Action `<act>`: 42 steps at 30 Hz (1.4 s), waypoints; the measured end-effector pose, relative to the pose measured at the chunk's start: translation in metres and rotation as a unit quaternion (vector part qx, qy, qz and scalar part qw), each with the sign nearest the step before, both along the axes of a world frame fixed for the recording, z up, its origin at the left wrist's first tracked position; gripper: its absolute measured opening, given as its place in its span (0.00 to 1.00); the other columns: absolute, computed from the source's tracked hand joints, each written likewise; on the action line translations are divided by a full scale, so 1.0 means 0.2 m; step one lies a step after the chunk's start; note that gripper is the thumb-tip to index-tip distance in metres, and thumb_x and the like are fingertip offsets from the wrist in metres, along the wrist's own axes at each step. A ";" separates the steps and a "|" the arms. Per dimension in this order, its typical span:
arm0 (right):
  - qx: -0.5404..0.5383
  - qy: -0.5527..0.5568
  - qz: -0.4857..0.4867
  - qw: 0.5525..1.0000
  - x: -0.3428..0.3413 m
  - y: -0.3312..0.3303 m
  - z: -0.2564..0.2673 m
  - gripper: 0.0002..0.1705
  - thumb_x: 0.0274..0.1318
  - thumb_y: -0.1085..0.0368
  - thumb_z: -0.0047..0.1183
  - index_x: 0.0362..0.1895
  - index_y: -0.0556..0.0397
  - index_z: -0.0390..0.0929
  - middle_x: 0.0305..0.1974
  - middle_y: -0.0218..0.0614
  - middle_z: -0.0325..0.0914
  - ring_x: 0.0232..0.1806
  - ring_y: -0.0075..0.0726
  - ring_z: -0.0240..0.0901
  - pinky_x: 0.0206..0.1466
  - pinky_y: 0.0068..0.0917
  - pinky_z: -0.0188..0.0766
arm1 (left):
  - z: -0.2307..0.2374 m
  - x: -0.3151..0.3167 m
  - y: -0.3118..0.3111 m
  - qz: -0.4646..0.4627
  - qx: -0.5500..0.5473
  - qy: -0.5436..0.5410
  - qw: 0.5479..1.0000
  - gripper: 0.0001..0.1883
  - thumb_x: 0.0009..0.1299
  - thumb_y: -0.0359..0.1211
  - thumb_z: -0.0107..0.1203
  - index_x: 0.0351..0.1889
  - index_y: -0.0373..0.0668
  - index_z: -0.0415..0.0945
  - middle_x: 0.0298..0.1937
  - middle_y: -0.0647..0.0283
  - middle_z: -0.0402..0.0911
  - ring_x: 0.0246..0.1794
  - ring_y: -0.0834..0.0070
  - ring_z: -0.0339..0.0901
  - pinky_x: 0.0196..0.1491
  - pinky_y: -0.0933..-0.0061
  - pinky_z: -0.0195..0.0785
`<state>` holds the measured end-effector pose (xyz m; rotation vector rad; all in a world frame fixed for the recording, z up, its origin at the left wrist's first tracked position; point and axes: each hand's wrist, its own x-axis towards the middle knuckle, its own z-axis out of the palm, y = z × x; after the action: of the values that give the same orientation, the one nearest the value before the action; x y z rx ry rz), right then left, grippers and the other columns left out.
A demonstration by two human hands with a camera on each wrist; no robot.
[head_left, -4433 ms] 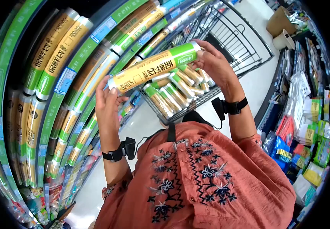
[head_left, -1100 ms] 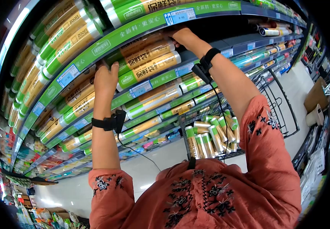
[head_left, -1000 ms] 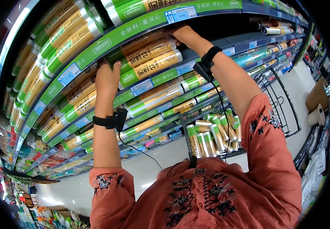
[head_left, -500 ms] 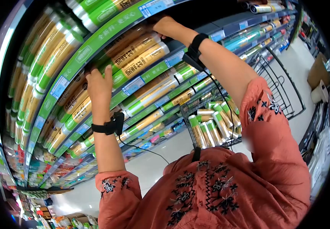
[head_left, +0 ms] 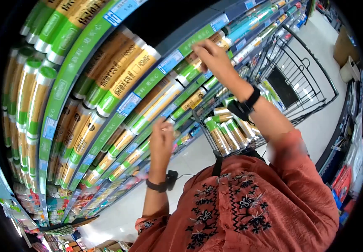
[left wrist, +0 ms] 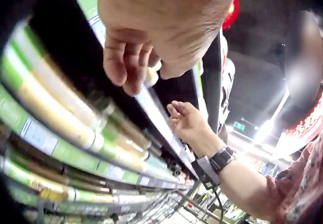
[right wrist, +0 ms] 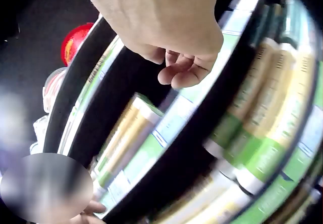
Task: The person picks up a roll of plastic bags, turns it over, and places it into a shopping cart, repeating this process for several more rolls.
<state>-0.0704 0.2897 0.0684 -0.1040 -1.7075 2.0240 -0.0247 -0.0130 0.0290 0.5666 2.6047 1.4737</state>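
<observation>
Both hands are off the shelf and hold nothing. My left hand, blurred in the head view, hovers before the lower shelf rows with its fingers loosely bent; its loose fingers also show in the left wrist view. My right hand is raised in front of the shelf edge to the right, fingers relaxed and slightly curled; the right wrist view shows the same hand with an empty palm side. Rolls of food storage bags, tan with green ends, lie side by side on the shelf left of my hands.
A black wire shopping cart stands at the right, with several similar rolls heaped in its near end. Curved shelves with green label strips fill the left. Another stocked shelf runs along the far right.
Both hands held one roll over the cart 4.4 seconds ago, then reached to the shelved rolls. Since half a second ago they have left those rolls, moving right and down; the view has turned right.
</observation>
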 end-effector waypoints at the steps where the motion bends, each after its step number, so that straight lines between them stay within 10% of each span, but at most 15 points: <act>1: -0.002 -0.045 -0.004 0.999 0.06 0.02 -0.15 0.15 0.71 0.56 0.52 0.45 0.56 0.77 0.32 0.29 0.78 0.21 0.19 0.67 0.23 0.21 0.65 | -0.11 0.02 0.00 -0.050 -0.062 -0.059 0.995 0.23 0.76 0.38 0.55 0.65 0.36 0.71 0.50 0.52 0.84 0.38 0.68 0.82 0.43 0.69 0.74; 6: -0.041 -0.238 0.043 0.969 0.43 0.07 -0.92 0.13 0.68 0.59 0.51 0.48 0.56 0.75 0.33 0.33 0.79 0.20 0.22 0.72 0.24 0.21 0.69 | -0.67 0.11 -0.14 -0.235 -0.234 -0.218 0.918 0.31 0.73 0.50 0.59 0.64 0.35 0.72 0.52 0.46 0.83 0.49 0.56 0.83 0.53 0.62 0.75; 13: -0.027 -0.452 0.078 0.888 0.75 0.03 -1.35 0.17 0.65 0.55 0.55 0.46 0.56 0.76 0.36 0.35 0.80 0.30 0.28 0.79 0.28 0.28 0.77 | -0.57 0.06 -0.05 -0.150 -0.215 -0.205 0.943 0.34 0.74 0.49 0.58 0.67 0.32 0.69 0.57 0.40 0.81 0.53 0.54 0.82 0.56 0.63 0.74; 20: 0.298 -0.526 0.255 0.754 0.74 -0.24 -1.91 0.41 0.55 0.39 0.58 0.49 0.70 0.78 0.41 0.57 0.83 0.42 0.55 0.81 0.49 0.40 0.75 | -0.55 0.13 -0.07 -0.142 -0.241 -0.273 0.920 0.32 0.75 0.47 0.58 0.68 0.34 0.69 0.59 0.41 0.80 0.55 0.55 0.82 0.56 0.63 0.73; 22: 0.162 -0.562 0.223 0.780 0.77 -0.32 -1.88 0.38 0.55 0.39 0.56 0.43 0.69 0.80 0.38 0.59 0.83 0.42 0.56 0.81 0.49 0.42 0.75 | -0.59 0.17 -0.12 -0.132 -0.242 -0.287 0.917 0.31 0.75 0.46 0.58 0.68 0.35 0.69 0.59 0.41 0.80 0.54 0.55 0.82 0.56 0.63 0.74; 29: 0.384 -0.486 0.327 0.714 0.75 -0.47 -2.13 0.15 0.49 0.57 0.58 0.39 0.47 0.89 0.45 0.40 0.87 0.46 0.48 0.84 0.48 0.38 0.79 | -0.56 0.20 -0.22 -0.084 -0.281 -0.324 0.900 0.30 0.75 0.46 0.57 0.68 0.36 0.69 0.58 0.44 0.81 0.56 0.59 0.82 0.58 0.64 0.72; 34: 0.164 -0.600 0.275 0.733 0.75 -0.44 -2.05 0.18 0.44 0.50 0.60 0.31 0.50 0.88 0.29 0.37 0.88 0.33 0.37 0.86 0.38 0.35 0.81 | -0.58 0.21 -0.24 -0.090 -0.273 -0.298 0.910 0.29 0.75 0.46 0.57 0.67 0.37 0.70 0.55 0.44 0.83 0.51 0.60 0.84 0.55 0.65 0.73; 42: 0.107 -0.549 0.251 0.790 0.71 -0.26 -1.79 0.37 0.47 0.36 0.62 0.37 0.63 0.85 0.34 0.49 0.84 0.37 0.41 0.81 0.38 0.37 0.76 | -0.63 0.14 -0.19 -0.132 -0.241 -0.273 0.922 0.28 0.75 0.46 0.57 0.66 0.37 0.71 0.54 0.45 0.83 0.50 0.59 0.83 0.55 0.64 0.74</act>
<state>0.0724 0.2381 -0.2903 -1.0278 -2.9009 2.2639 0.0031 -0.0518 -0.0972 0.3579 2.2051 0.7246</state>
